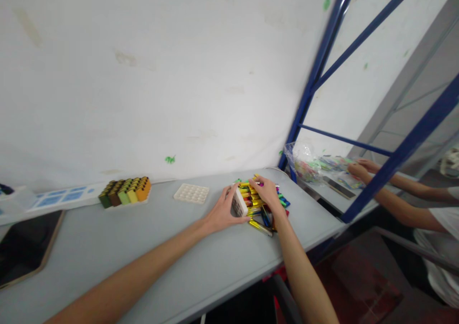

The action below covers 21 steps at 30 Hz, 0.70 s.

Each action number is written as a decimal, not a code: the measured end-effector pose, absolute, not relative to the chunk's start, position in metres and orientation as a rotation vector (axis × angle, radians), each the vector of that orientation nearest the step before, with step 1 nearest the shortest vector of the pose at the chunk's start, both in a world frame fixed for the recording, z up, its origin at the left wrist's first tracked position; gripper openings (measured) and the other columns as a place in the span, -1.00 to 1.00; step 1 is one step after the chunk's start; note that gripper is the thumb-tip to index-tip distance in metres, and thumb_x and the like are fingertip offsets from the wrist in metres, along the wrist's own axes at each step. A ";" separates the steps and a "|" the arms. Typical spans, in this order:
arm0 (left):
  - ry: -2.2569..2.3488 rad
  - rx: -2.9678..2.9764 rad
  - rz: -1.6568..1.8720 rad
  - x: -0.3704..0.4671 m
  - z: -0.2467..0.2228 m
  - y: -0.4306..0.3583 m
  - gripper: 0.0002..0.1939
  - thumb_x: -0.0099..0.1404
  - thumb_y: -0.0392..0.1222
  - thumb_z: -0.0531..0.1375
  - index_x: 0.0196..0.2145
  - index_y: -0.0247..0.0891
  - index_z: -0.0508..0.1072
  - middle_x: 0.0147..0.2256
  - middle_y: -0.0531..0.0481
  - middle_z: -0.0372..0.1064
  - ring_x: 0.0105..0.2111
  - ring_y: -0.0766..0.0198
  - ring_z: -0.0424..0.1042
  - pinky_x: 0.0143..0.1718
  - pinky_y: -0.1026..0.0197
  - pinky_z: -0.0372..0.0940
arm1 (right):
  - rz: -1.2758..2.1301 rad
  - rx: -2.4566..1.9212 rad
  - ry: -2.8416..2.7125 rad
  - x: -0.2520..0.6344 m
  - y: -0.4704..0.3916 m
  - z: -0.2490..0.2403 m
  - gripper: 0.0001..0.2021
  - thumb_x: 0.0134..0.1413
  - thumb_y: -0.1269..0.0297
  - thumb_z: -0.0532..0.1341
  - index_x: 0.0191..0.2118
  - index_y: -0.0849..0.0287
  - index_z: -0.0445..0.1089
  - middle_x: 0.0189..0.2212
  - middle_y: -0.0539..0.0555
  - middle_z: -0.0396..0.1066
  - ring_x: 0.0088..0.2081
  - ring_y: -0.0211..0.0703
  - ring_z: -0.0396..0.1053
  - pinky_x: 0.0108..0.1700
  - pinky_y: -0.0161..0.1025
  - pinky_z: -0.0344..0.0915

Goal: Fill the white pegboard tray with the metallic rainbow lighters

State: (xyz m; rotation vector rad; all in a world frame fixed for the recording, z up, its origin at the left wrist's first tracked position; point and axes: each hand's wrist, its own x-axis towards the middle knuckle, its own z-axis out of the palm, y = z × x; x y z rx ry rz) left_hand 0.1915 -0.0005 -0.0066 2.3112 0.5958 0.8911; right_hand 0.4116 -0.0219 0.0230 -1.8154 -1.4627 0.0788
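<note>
My left hand (223,211) is wrapped round a white tray with holes (239,202), which stands tipped on its side on the table. Shiny yellow lighter-like tubes (254,202) stick out of the tray's right face. My right hand (266,193) is closed at the upper end of these tubes, its fingertips pinching one; the grip is partly hidden. Loose blue, green and red tubes lie under and beside the right wrist. One yellow and silver tube (261,227) rests in front of the tray.
A second white tray (191,193) lies flat to the left. Farther left are a block of coloured lighter-like pieces (125,191) and a dark tablet (30,245). A blue metal frame (304,99) rises at right. Beyond it, another person's hands (362,168) are near plastic bags (304,163).
</note>
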 end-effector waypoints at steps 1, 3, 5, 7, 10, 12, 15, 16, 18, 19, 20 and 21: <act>0.597 2.307 0.893 0.191 -0.007 -0.001 0.20 0.08 0.10 0.46 0.45 -0.05 -0.17 0.33 -0.21 -0.03 0.35 -0.11 0.07 0.38 -0.11 0.02 | 0.083 -1.823 -1.461 0.413 -0.022 0.022 -0.60 0.22 -0.06 0.17 -0.23 0.18 0.58 -0.27 0.12 0.60 -0.22 -0.02 0.51 -0.08 -0.18 0.32; 0.595 2.302 0.895 0.191 -0.007 -0.001 0.19 0.09 0.10 0.46 0.45 -0.04 -0.16 0.33 -0.21 -0.04 0.34 -0.11 0.07 0.37 -0.12 0.04 | 0.093 -1.830 -1.467 0.416 -0.022 0.021 -0.59 0.23 -0.06 0.16 -0.22 0.19 0.59 -0.28 0.12 0.60 -0.23 0.00 0.51 -0.08 -0.17 0.32; 0.588 2.306 0.893 0.191 -0.008 0.000 0.19 0.09 0.10 0.46 0.45 -0.04 -0.17 0.33 -0.22 -0.04 0.34 -0.11 0.07 0.37 -0.12 0.04 | 0.090 -1.834 -1.478 0.418 -0.023 0.021 -0.60 0.24 -0.03 0.16 -0.19 0.19 0.60 -0.24 0.14 0.61 -0.20 0.01 0.51 -0.07 -0.18 0.32; 0.584 2.312 0.898 0.191 -0.008 0.000 0.19 0.08 0.11 0.46 0.45 -0.04 -0.16 0.32 -0.21 -0.03 0.34 -0.11 0.08 0.37 -0.11 0.03 | 0.087 -1.847 -1.494 0.420 -0.023 0.021 -0.62 0.26 0.02 0.15 -0.18 0.18 0.61 -0.22 0.14 0.62 -0.18 0.00 0.52 -0.06 -0.19 0.31; 0.580 2.319 0.917 0.190 -0.009 0.001 0.18 0.08 0.09 0.46 0.44 -0.01 -0.14 0.32 -0.19 -0.01 0.33 -0.11 0.09 0.38 -0.10 0.03 | 0.080 -1.878 -1.507 0.425 -0.023 0.021 -0.62 0.30 0.07 0.12 -0.18 0.19 0.62 -0.23 0.14 0.63 -0.20 -0.02 0.52 -0.08 -0.22 0.31; 0.589 2.326 0.906 0.190 -0.009 0.000 0.17 0.10 0.09 0.45 0.45 -0.01 -0.16 0.32 -0.19 -0.03 0.33 -0.11 0.09 0.37 -0.10 0.05 | 0.059 -1.919 -1.498 0.429 -0.023 0.020 -0.62 0.32 0.10 0.11 -0.16 0.19 0.63 -0.22 0.15 0.63 -0.20 -0.02 0.53 -0.11 -0.23 0.31; 0.604 2.339 0.889 0.188 -0.009 -0.001 0.14 0.14 0.12 0.42 0.45 -0.01 -0.18 0.33 -0.20 -0.06 0.34 -0.12 0.06 0.37 -0.12 0.04 | -0.012 -2.027 -1.485 0.437 -0.024 0.017 -0.63 0.34 0.14 0.10 -0.10 0.21 0.62 -0.17 0.19 0.63 -0.16 0.03 0.54 -0.11 -0.23 0.31; 0.605 2.347 0.893 0.188 -0.009 -0.001 0.13 0.15 0.12 0.42 0.45 -0.01 -0.17 0.33 -0.19 -0.06 0.34 -0.13 0.06 0.38 -0.12 0.04 | -0.034 -2.060 -1.484 0.439 -0.024 0.016 -0.62 0.35 0.14 0.09 -0.09 0.22 0.62 -0.16 0.21 0.62 -0.15 0.05 0.55 -0.11 -0.22 0.32; 0.609 2.360 0.910 0.187 -0.008 -0.002 0.12 0.13 0.13 0.42 0.44 -0.03 -0.13 0.32 -0.19 -0.04 0.33 -0.12 0.09 0.37 -0.11 0.05 | -0.057 -2.097 -1.489 0.442 -0.025 0.014 -0.61 0.36 0.14 0.08 -0.08 0.23 0.61 -0.15 0.24 0.62 -0.12 0.08 0.55 -0.09 -0.21 0.32; 0.616 2.366 0.917 0.187 -0.007 -0.002 0.12 0.12 0.14 0.43 0.43 -0.04 -0.10 0.31 -0.19 -0.02 0.32 -0.12 0.12 0.36 -0.10 0.07 | -0.059 -2.102 -1.499 0.443 -0.026 0.013 -0.61 0.37 0.13 0.08 -0.07 0.23 0.61 -0.15 0.24 0.62 -0.11 0.08 0.54 -0.08 -0.21 0.31; 0.626 2.370 0.925 0.187 -0.007 -0.003 0.12 0.10 0.15 0.44 0.43 -0.05 -0.07 0.29 -0.19 0.00 0.30 -0.11 0.15 0.36 -0.09 0.09 | -0.058 -2.101 -1.512 0.444 -0.026 0.013 -0.60 0.38 0.12 0.08 -0.07 0.23 0.61 -0.14 0.24 0.62 -0.10 0.08 0.54 -0.08 -0.21 0.31; 0.638 2.371 0.937 0.187 -0.006 -0.003 0.11 0.08 0.15 0.44 0.42 -0.06 -0.05 0.28 -0.19 0.02 0.28 -0.11 0.18 0.35 -0.09 0.11 | -0.058 -2.099 -1.527 0.444 -0.026 0.013 -0.60 0.38 0.11 0.08 -0.07 0.22 0.61 -0.14 0.23 0.62 -0.09 0.08 0.54 -0.07 -0.21 0.31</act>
